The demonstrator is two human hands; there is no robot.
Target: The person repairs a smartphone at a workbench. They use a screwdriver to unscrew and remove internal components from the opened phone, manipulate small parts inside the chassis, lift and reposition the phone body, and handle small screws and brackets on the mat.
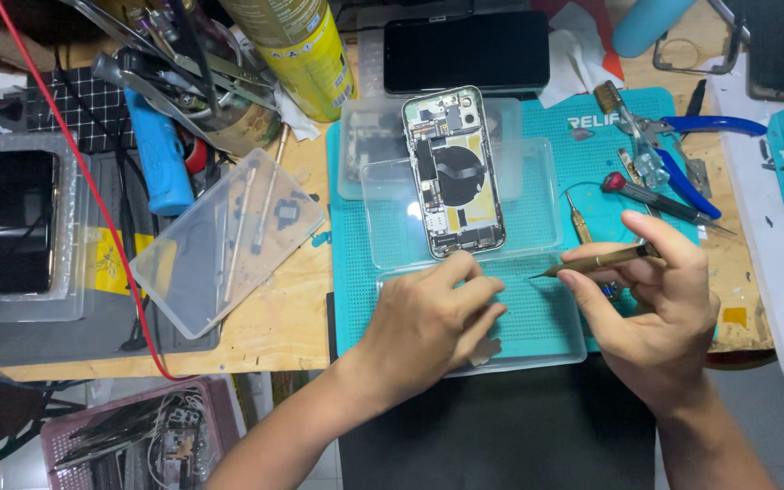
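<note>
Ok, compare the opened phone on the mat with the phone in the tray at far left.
The opened phone shows its insides, a dark round coil and small boards; the left phone shows only a dark, unbroken face. The opened phone lies on a clear lid over the teal mat, just above the left hand; the left phone sits in a clear tray, away from both hands. Both lie flat, lengthwise, and are similar in size.

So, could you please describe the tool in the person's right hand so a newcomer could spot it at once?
Start at the teal work mat in the middle of the wooden bench. At its right edge, the right hand pinches a slim brass-coloured screwdriver, tip pointing left. Unlike the blue-handled pliers beyond, it is off the mat.
</note>
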